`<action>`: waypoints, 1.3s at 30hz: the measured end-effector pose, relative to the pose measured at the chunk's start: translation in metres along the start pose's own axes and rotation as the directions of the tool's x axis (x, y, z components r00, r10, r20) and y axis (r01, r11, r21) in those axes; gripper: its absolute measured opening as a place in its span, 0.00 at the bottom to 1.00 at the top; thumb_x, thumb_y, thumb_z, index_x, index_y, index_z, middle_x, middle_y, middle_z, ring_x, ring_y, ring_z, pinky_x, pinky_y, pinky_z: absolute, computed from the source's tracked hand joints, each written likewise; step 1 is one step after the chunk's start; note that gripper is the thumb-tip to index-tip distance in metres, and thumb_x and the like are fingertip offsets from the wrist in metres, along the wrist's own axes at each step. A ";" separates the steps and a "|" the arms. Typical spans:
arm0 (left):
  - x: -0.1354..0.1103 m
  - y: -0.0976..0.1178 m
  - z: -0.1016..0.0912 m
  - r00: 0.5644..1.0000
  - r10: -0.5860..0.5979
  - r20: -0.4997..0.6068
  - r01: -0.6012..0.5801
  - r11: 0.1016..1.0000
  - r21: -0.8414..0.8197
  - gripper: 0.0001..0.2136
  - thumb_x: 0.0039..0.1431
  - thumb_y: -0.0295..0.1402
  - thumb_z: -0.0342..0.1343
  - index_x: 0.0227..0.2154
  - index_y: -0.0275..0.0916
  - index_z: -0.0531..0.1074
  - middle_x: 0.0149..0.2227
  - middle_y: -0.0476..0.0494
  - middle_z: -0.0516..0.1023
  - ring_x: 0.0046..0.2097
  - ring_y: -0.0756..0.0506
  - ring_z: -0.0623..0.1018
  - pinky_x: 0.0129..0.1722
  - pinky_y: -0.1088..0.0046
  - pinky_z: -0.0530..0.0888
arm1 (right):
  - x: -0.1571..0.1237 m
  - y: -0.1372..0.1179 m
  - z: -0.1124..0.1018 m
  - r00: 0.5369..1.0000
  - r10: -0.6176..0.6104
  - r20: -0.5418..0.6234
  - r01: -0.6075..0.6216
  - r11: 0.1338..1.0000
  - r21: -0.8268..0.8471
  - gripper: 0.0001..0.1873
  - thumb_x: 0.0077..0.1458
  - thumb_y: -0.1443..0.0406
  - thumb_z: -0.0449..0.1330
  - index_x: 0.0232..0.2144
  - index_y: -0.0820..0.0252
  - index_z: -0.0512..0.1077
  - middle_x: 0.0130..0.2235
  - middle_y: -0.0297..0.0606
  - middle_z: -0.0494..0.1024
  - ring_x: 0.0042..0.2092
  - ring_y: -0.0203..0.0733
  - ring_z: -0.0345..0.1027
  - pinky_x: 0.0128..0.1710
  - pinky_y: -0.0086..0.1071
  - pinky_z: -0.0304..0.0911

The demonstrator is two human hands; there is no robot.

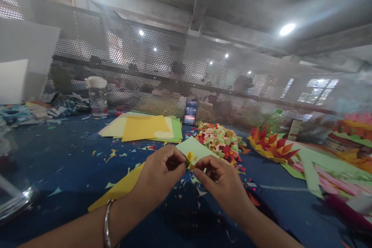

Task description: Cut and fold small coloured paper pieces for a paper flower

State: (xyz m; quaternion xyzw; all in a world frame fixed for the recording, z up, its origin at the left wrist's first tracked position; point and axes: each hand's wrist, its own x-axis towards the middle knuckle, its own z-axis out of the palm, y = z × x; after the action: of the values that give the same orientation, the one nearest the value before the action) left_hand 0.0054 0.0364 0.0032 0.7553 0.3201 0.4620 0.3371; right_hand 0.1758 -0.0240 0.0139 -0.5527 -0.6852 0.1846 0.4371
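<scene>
Between my two hands is a small yellow paper piece (pixel 190 158), pinched at its edges over the table. My left hand (pixel 164 168), with a silver bangle on its wrist, closes thumb and forefinger on one side of it. The thumb and fingers of my right hand (pixel 217 176) grip the other side. Behind the fingers lies a pale green paper sheet (pixel 200 146), partly hidden by them. A yellow paper strip (pixel 122 188) extends under my left forearm. Just beyond my right hand rises a pile of small folded paper pieces (pixel 222 139) in red, cream, orange and green.
Stacked yellow and green sheets (pixel 148 128) lie beyond my left hand. A phone (pixel 190 111) stands against the perforated metal screen (pixel 162 58). Orange paper flowers (pixel 273 145) sit at right, near a green-capped bottle (pixel 274 120). A clear cup (pixel 97 97) stands left. Paper scraps litter the blue tabletop (pixel 75 162).
</scene>
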 end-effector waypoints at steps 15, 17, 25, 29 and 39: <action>-0.005 0.014 -0.007 0.999 -0.037 -0.012 0.037 0.999 0.025 0.05 0.57 0.36 0.49 0.30 0.41 0.65 0.26 0.50 0.71 0.27 0.51 0.71 0.24 0.75 0.67 | 0.038 0.014 -0.048 0.993 0.087 -0.077 -0.103 0.964 -0.244 0.09 0.54 0.60 0.56 0.27 0.59 0.68 0.20 0.28 0.68 0.19 0.33 0.64 0.20 0.26 0.59; -0.004 0.014 -0.007 1.000 -0.027 -0.013 0.027 0.999 0.023 0.05 0.57 0.35 0.49 0.31 0.41 0.65 0.25 0.50 0.71 0.27 0.51 0.71 0.25 0.75 0.67 | 0.059 0.025 -0.066 0.985 0.116 -0.127 -0.149 0.945 -0.291 0.09 0.54 0.61 0.56 0.27 0.60 0.69 0.19 0.28 0.68 0.19 0.33 0.64 0.20 0.26 0.59; 0.003 0.011 -0.021 0.992 0.037 -0.124 -0.025 0.995 0.096 0.04 0.56 0.34 0.49 0.30 0.40 0.64 0.24 0.52 0.69 0.24 0.53 0.68 0.24 0.77 0.66 | 0.105 0.077 -0.100 0.902 0.296 -0.315 -0.414 0.799 -0.436 0.11 0.60 0.61 0.56 0.39 0.64 0.71 0.37 0.36 0.75 0.32 0.35 0.70 0.31 0.32 0.68; 0.016 0.005 -0.037 0.971 0.059 -0.230 -0.024 0.988 0.154 0.04 0.55 0.34 0.50 0.31 0.39 0.65 0.27 0.50 0.71 0.27 0.52 0.70 0.24 0.78 0.66 | 0.083 0.074 -0.098 0.909 0.248 -0.336 -0.389 0.798 -0.461 0.10 0.58 0.62 0.56 0.28 0.63 0.72 0.25 0.34 0.74 0.23 0.33 0.67 0.25 0.29 0.64; 0.024 -0.023 -0.076 0.958 -0.168 0.233 -0.039 0.728 0.684 0.16 0.49 0.46 0.53 0.35 0.42 0.74 0.37 0.39 0.76 0.38 0.39 0.74 0.33 0.67 0.67 | 0.031 0.028 -0.054 0.994 0.047 -0.097 -0.077 0.939 -0.335 0.13 0.55 0.57 0.53 0.27 0.60 0.70 0.20 0.31 0.71 0.18 0.34 0.63 0.19 0.27 0.58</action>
State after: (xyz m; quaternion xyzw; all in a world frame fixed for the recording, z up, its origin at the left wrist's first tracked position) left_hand -0.0596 0.0847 0.0227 0.8715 0.4428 0.1886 0.0939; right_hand 0.2356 0.0009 0.0347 -0.6485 -0.6691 0.0535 0.3590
